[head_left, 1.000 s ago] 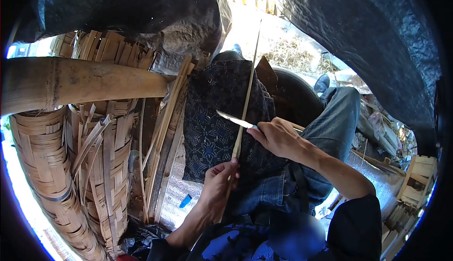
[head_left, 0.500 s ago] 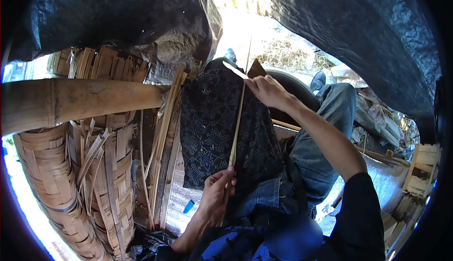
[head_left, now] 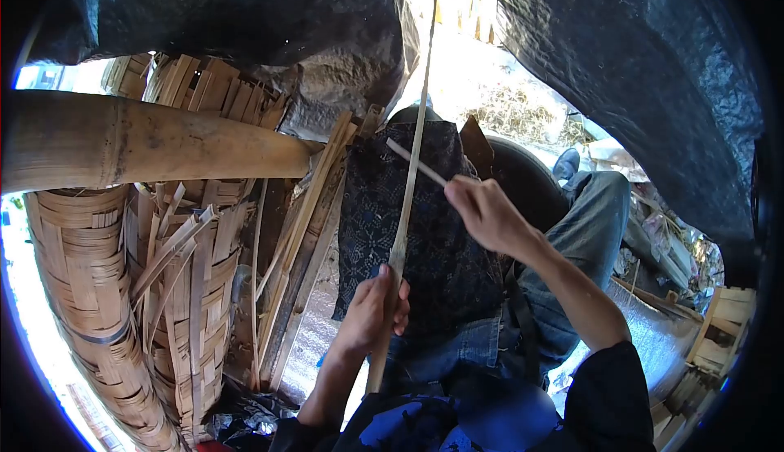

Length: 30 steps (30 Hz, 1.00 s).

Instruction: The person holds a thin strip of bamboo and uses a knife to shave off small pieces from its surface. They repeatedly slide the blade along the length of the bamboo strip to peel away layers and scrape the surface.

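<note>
My left hand [head_left: 371, 309] is closed around a long, thin bamboo strip [head_left: 405, 211], thumb along its top. The strip runs from near my waist, over my lap, to a narrow tip far ahead. In my right hand [head_left: 496, 217] is a knife [head_left: 415, 162], its pale blade pointing forward and left. The blade crosses the strip in this view, well ahead of my left hand. Beneath both lies a dark patterned cloth [head_left: 371, 207], spread over my leg. The knife's handle is hidden inside my fingers.
A thick bamboo pole [head_left: 204, 143] juts in from the left above tall woven bamboo baskets [head_left: 86, 264]. Split bamboo pieces [head_left: 306, 244] lean beside my lap. Dark plastic sheeting [head_left: 621, 68] hangs ahead and right. A black tyre [head_left: 527, 182] stands beyond my right hand.
My right hand has drawn the knife back toward me and to the right. The strip's far end now shows farther out, and my left hand still grips it. The view has shifted slightly.
</note>
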Each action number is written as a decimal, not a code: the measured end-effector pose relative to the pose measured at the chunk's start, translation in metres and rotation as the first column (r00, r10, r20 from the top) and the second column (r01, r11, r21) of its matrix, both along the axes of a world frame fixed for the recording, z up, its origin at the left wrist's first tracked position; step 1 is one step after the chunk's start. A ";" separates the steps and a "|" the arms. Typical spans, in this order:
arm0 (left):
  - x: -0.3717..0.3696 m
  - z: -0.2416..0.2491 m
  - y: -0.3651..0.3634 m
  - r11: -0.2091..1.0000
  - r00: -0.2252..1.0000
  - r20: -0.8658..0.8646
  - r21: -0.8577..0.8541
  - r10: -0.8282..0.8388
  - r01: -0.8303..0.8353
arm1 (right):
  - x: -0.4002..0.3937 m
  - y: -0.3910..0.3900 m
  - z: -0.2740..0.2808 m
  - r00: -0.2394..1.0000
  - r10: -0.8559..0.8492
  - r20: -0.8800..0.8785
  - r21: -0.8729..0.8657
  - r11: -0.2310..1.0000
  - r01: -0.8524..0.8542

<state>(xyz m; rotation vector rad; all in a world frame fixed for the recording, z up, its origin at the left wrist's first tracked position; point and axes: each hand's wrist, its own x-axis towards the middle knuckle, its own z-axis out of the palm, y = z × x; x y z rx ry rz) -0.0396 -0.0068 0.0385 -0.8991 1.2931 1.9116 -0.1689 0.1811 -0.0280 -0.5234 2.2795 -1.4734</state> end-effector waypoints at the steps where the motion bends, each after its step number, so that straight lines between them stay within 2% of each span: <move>1: -0.003 -0.007 -0.002 0.997 1.000 -0.013 0.068 0.022 -0.021 | 0.010 0.000 0.002 0.998 0.046 -0.052 -0.025 0.999 -0.047; 2: -0.009 -0.011 -0.003 0.997 1.000 -0.015 0.073 0.019 -0.018 | 0.016 0.000 0.004 0.990 0.090 -0.107 -0.047 0.994 -0.095; 3: -0.014 -0.015 -0.004 0.964 0.995 0.056 0.248 0.087 -0.098 | 0.018 0.000 0.005 0.986 0.145 -0.085 0.021 0.989 -0.144; 4: -0.014 -0.017 -0.006 0.894 0.979 0.148 0.407 0.140 -0.189 | 0.023 0.000 0.006 0.987 0.143 -0.076 0.026 0.990 -0.142; 5: -0.018 -0.024 -0.010 0.726 0.942 0.273 0.605 0.195 -0.326 | 0.023 -0.001 0.005 0.979 0.148 -0.139 0.133 0.983 -0.130; 6: -0.016 -0.027 -0.010 0.721 0.941 0.275 0.610 0.196 -0.329 | 0.022 -0.003 0.004 0.966 0.165 -0.199 0.229 0.966 -0.118; 12: -0.001 -0.036 -0.013 0.611 0.911 0.322 0.676 0.259 -0.413 | 0.013 -0.007 -0.011 0.963 0.224 -0.148 0.197 0.961 -0.193; 17: -0.007 -0.036 -0.012 0.662 0.923 0.274 0.644 0.270 -0.385 | 0.002 -0.014 -0.005 0.966 0.255 -0.052 0.238 0.942 -0.236; 20: -0.006 -0.028 -0.006 0.690 0.921 0.298 0.612 0.253 -0.387 | -0.003 -0.017 -0.009 0.976 0.202 -0.080 0.305 0.937 -0.168; 22: -0.004 -0.032 -0.007 0.659 0.916 0.306 0.637 0.258 -0.398 | -0.022 -0.019 -0.021 0.966 0.129 -0.225 0.298 0.953 -0.057; 23: -0.001 -0.033 -0.008 0.631 0.912 0.314 0.660 0.262 -0.409 | -0.025 -0.019 -0.032 0.902 0.107 -0.418 0.206 0.978 -0.020; 26: -0.002 -0.031 -0.011 0.594 0.901 0.330 0.677 0.282 -0.434 | -0.039 -0.023 -0.038 0.865 0.106 -0.490 0.121 0.991 -0.053; 27: -0.003 -0.031 -0.011 0.590 0.907 0.322 0.688 0.272 -0.421 | -0.043 -0.024 -0.036 0.945 0.141 -0.296 0.175 0.980 -0.092; 28: -0.002 -0.030 -0.012 0.570 0.898 0.334 0.694 0.287 -0.440 | -0.043 -0.025 -0.039 0.905 0.109 -0.411 0.119 0.991 -0.066; 30: -0.002 -0.030 -0.013 0.543 0.888 0.342 0.703 0.308 -0.459 | -0.047 -0.025 -0.032 0.969 0.179 -0.171 0.271 0.954 -0.129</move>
